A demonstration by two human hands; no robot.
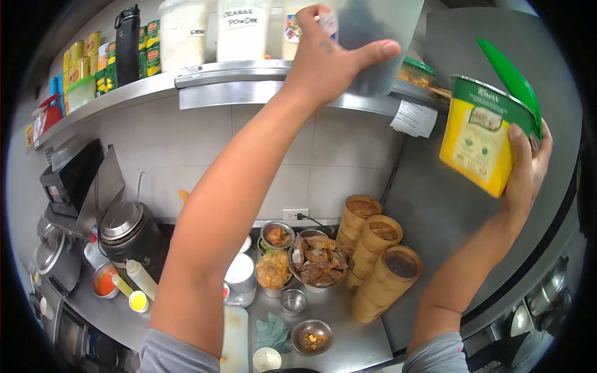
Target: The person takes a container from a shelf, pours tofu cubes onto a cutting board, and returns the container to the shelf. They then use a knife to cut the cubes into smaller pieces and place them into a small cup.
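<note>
My right hand (528, 161) is wrapped around the lower right side of a yellow and green Knorr tub (476, 133), held tilted in the air. The tub's green plastic lid (513, 78) stands up, swung open at the far rim. At the overhead shelf, my left hand (333, 62) grips a large grey translucent container (379, 43), thumb spread across its near face. Its other fingers are partly hidden behind the hand and the frame's top edge. Left of that hand stands a white tub marked "Orange Powder" (242, 34).
The metal shelf (230, 93) holds a black bottle (127, 46), several cans and a green-lidded container (415, 73). Below, the counter carries bamboo steamers (388, 283), a bowl of brown bagged food (318, 258), a small metal bowl (312, 337), a green cloth (272, 332) and a black pot (132, 233).
</note>
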